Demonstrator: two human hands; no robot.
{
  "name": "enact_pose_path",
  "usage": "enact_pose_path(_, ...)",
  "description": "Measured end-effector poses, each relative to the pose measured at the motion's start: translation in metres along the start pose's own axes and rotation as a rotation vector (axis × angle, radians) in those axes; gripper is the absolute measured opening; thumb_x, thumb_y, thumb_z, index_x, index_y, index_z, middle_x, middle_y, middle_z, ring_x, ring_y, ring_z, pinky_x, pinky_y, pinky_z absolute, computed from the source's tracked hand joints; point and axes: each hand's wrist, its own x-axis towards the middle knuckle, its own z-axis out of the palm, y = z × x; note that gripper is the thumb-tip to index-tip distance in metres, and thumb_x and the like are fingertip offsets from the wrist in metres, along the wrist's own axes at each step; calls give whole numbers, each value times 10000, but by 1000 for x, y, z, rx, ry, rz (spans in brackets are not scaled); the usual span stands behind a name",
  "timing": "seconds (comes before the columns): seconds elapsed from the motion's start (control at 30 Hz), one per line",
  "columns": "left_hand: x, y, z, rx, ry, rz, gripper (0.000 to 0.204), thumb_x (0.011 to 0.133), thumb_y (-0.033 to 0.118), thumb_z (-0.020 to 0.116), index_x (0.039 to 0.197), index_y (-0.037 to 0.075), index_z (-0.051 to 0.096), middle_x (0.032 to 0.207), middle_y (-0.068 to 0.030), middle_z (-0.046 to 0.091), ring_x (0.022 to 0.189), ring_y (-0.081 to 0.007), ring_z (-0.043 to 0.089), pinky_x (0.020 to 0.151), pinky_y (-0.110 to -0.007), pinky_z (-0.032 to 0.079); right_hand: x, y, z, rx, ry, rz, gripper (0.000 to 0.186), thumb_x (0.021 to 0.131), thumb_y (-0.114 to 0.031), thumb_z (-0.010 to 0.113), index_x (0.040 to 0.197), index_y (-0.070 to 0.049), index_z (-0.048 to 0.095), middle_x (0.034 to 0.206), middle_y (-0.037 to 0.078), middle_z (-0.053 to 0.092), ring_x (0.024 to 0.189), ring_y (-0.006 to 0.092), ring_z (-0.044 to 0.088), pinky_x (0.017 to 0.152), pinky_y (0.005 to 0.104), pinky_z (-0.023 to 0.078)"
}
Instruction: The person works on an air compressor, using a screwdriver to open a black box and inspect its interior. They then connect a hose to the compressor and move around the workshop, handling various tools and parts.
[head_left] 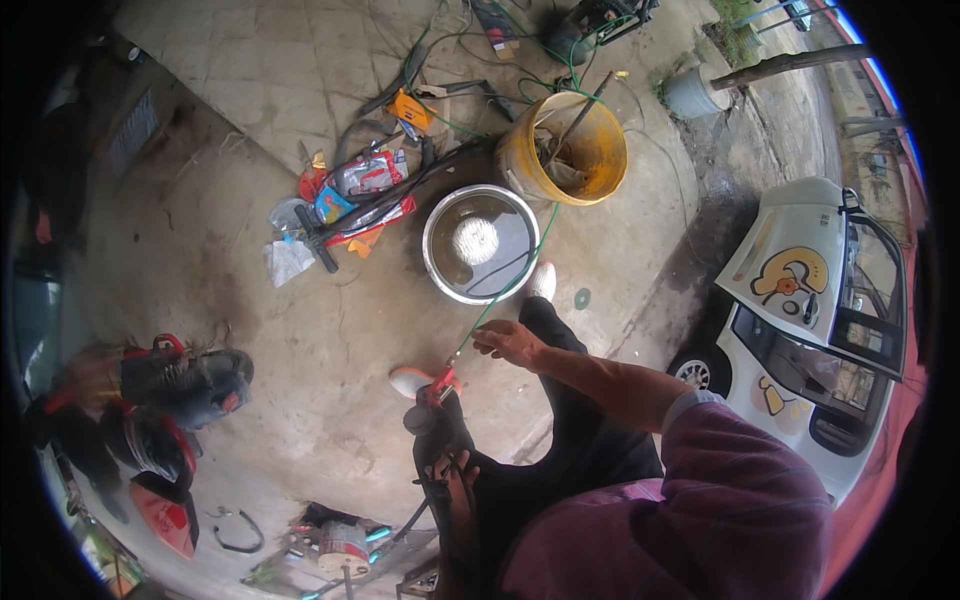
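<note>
My right hand (pixel 510 342) reaches out from a purple sleeve and pinches a thin green hose (pixel 505 290). The hose runs from behind the yellow bucket, across a metal basin, down to a red fitting (pixel 440 385) just left of the hand. Under the fitting is a black rubber tube (pixel 428 425) lying over my dark trousers. My left hand (pixel 455 485) grips that tube lower down, its fingers curled around it. My white shoes (pixel 410 380) stand on the concrete either side.
A round metal basin (pixel 436 262) holding water sits ahead, a yellow bucket (pixel 600 185) with scraps behind it. A black hand pump (pixel 318 240) lies among coloured packets at left. A red and black motorbike (pixel 165 395) stands left, a small white car (pixel 800 300) right, loose tools (pixel 340 545) below.
</note>
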Motion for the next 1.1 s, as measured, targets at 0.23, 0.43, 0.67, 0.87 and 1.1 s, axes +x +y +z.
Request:
enact_pose_path(0.23, 12, -97, 53, 237, 96, 76, 544, 1093, 525, 376, 1372, 78, 514, 1478, -124, 516, 1303, -366, 558, 984, -547, 502, 157, 43, -260, 910, 424, 175, 944, 938, -659, 595, 1590, -47, 295, 1432, 180, 569, 1208, 328, 606, 994, 478, 503)
enact_pose_path(0.43, 26, -140, 188, 243, 172, -94, 613, 1103, 552, 314, 1313, 13, 516, 1454, -208, 512, 1174, -366, 648, 908, -513, 578, 226, 66, -376, 1187, 303, 236, 512, 1023, -401, 564, 1258, 53, 551, 1189, 192, 626, 996, 329, 671, 886, 411, 581)
enact_pose_path(0.67, 33, -147, 263, 536, 169, -186, 711, 1080, 630, 267, 1426, 45, 478, 1425, -147, 541, 1221, -335, 618, 923, -498, 567, 230, 45, -417, 1361, 345, 40, 292, 1012, -102, 493, 1237, 84, 506, 1200, 234, 641, 977, 341, 705, 827, 406, 650)
enact_pose_path(0.87, 42, -151, 268, 314, 208, -89, 707, 1097, 600, 252, 1436, 18, 466, 1326, -141, 592, 1208, -301, 621, 939, -475, 565, 151, -32, -528, 1142, 286, 248, 371, 1001, -143, 432, 1277, 95, 499, 1176, 241, 645, 916, 349, 723, 580, 266, 609)
enact_pose_path(1.1, 62, -193, 179, 552, 63, -1, 511, 1135, 433, 327, 1466, 47, 376, 1432, -170, 508, 1210, -305, 630, 920, -463, 578, 61, 34, -579, 1101, 385, 250, 461, 1008, -146, 417, 1395, 98, 466, 1256, 252, 655, 963, 360, 748, 560, 233, 593)
